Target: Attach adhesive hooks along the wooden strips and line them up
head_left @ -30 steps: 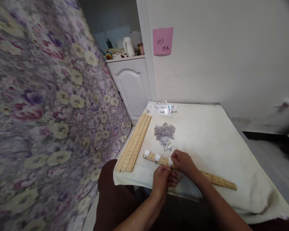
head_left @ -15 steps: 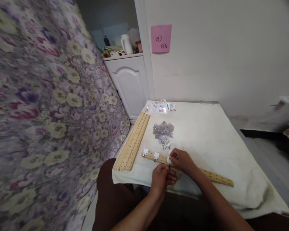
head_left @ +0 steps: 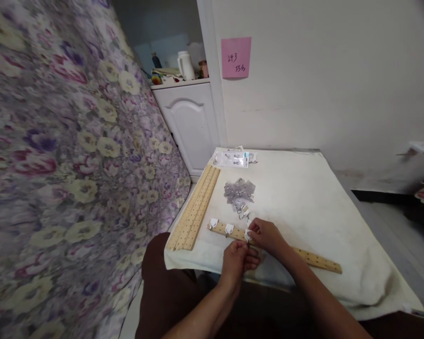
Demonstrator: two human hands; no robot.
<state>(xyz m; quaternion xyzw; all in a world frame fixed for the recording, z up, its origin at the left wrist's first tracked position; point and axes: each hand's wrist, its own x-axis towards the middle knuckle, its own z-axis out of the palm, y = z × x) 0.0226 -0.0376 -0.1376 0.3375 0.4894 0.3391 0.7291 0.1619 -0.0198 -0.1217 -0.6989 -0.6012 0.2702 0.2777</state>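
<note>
both hands (head_left: 252,247) pinch a white hook (head_left: 248,235) onto the wooden strip (head_left: 313,258).

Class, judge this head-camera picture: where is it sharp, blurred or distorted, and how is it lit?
Head view: soft even light, no glare; floral fabric at left smeared and stretched; pink note and wooden strip fairly sharp; white hook at the right hand too small to resolve; door frame tilts.

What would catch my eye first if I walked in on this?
The purple-and-cream floral fabric fills the whole left side. A pink sticky note stands out on the white wall above the table. Near the table's front edge, the left hand and right hand meet at a white hook on a perforated wooden strip.
</note>
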